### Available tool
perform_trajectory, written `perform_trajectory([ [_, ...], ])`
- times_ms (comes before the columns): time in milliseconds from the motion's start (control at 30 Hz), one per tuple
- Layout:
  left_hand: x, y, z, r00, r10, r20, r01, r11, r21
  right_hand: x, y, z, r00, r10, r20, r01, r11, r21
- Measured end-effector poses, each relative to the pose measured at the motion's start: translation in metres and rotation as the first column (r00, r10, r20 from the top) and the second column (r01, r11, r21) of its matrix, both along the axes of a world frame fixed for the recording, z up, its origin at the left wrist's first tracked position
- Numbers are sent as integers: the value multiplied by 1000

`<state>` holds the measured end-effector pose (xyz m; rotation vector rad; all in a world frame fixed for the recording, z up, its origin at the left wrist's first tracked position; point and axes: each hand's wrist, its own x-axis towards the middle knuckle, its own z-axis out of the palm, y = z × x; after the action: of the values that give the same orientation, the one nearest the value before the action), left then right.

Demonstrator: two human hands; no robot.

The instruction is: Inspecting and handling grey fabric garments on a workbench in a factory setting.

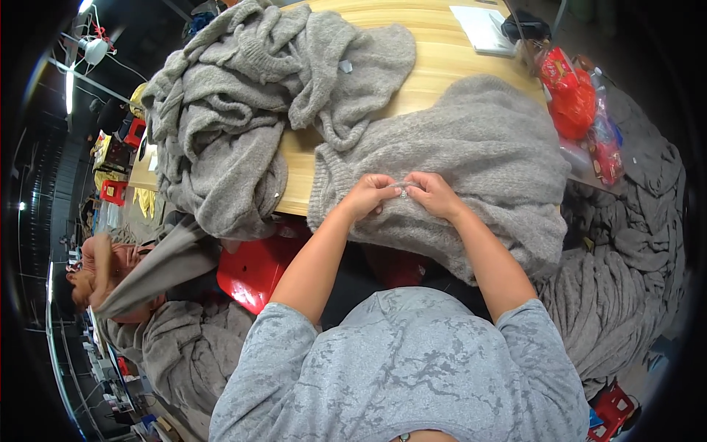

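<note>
A grey knitted sweater (pixel 471 140) lies over the table's front edge, its ribbed band toward the left. Both hands pinch a small fold of its knit near the front edge. My left hand (pixel 370 197) is closed, thumb against fingers, on the ribbed side of the fold. Just to the right, my right hand (pixel 433 196) is closed on the same bit of knit, thumb tips a little apart. A tiny pale spot shows between the thumbs, too small to name.
A heap of grey knitwear (pixel 228 110) covers the left of the wooden table (pixel 434 55). White paper (pixel 482 29) and red plastic bags (pixel 571 96) are at the far right. A red stool (pixel 254 272) stands below the table. More knitwear (pixel 604 302) is piled at right. Another person (pixel 110 272) is at left.
</note>
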<state>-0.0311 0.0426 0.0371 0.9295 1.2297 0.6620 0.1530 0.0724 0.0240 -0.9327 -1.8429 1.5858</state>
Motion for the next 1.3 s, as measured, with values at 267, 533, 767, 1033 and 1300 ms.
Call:
perform_trajectory([
  [267,1,2,-9,993,110,36,-111,994,20,-1,-5,4,994,-44,102,28,987,156],
  [533,-3,2,-8,993,85,-85,-78,993,87,26,-12,24,964,-113,241,38,955,293],
  [767,5,-6,7,954,-5,-301,71,976,207,95,-37,42,908,-286,306,170,919,355],
  [1033,60,0,50,631,-3,-776,659,531,533,90,-39,42,932,-333,145,283,916,283],
  [1300,72,4,46,756,-128,-642,483,772,414,59,-37,20,917,-359,176,227,830,509],
])
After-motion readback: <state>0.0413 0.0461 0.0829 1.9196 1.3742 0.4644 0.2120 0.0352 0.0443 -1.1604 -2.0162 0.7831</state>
